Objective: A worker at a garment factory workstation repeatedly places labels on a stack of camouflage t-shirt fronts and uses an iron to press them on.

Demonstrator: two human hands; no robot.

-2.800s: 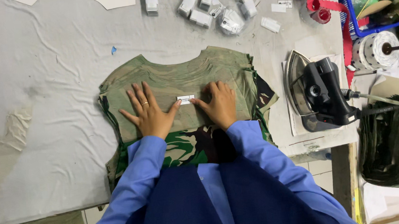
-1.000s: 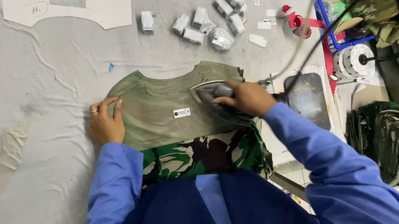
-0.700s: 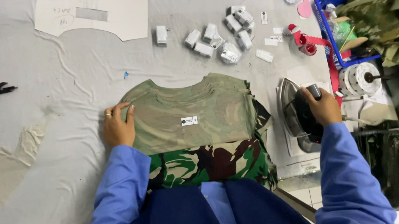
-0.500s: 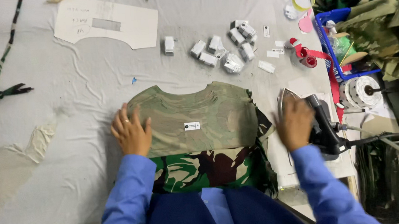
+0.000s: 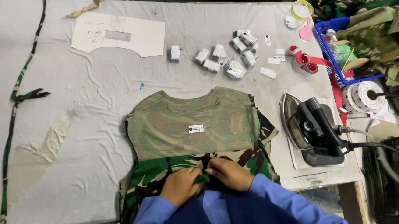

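Both hands, left hand (image 5: 180,186) and right hand (image 5: 230,173), fingers seemingly pinched on the camouflage garment (image 5: 194,140) at the bench's near edge; tugging could wrinkle it or shift its small label (image 5: 196,128)

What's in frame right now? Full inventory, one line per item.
camouflage garment: 1, green and brown, table centre, small white label on it
iron: 1, black, on its pad right of the garment
folded label bundles: about ten, white-grey, behind the garment
paper pattern: 1, white, far left of the table
camouflage strip: 1, green, along the left edge
red tape rolls: 2, far right
blue basket: 1, right, beside heaped fabric
table: 1, grey cloth cover
left hand: gripping the garment's near hem
right hand: gripping the hem beside it
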